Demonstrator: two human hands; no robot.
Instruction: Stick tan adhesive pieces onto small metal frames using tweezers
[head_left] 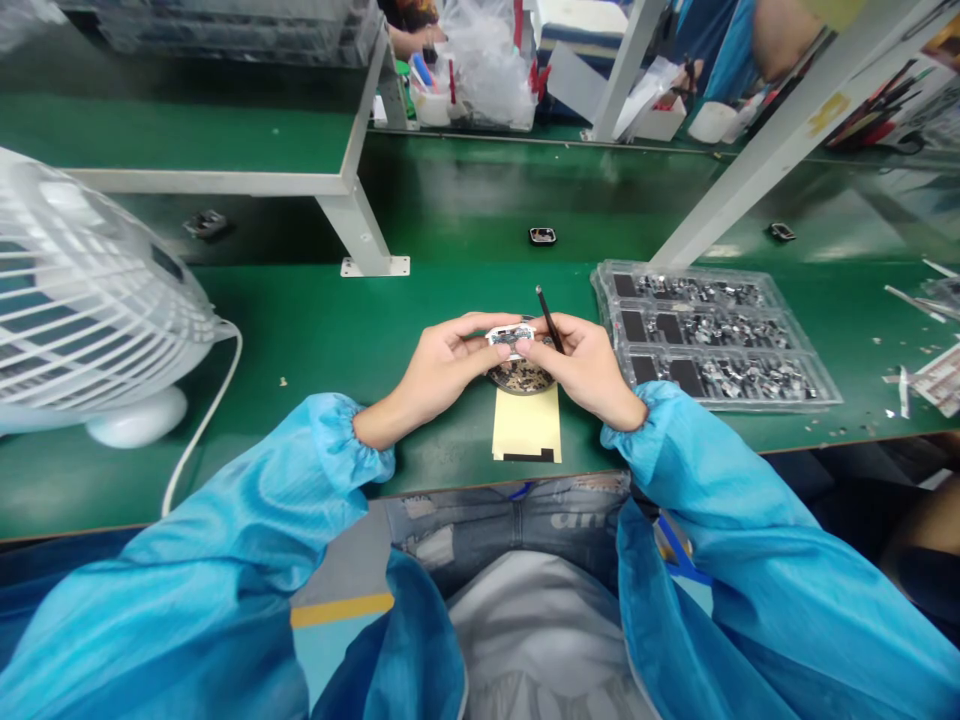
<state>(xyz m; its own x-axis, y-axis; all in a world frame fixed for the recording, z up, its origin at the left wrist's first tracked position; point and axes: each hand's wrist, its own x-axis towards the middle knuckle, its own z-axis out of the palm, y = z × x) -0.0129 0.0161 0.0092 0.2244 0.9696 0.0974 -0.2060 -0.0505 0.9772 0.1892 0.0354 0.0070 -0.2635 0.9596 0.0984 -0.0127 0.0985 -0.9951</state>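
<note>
My left hand (442,365) and my right hand (585,365) meet over the green bench, both pinching a small white part (510,338) with dark components on it. My right hand also grips a thin dark tool (549,318) that sticks up and away between its fingers. Just beneath the hands sits a small round dish (521,378) of tiny parts, resting at the top of a yellow sheet (526,428) with a black strip along its near edge. Both arms wear blue sleeves.
A clear tray (712,335) of several rows of small parts lies to the right. A white fan (82,300) with its cable stands at the left. Two small black items (542,236) (781,232) lie further back. Scraps lie at the far right; other people sit beyond the white frame legs.
</note>
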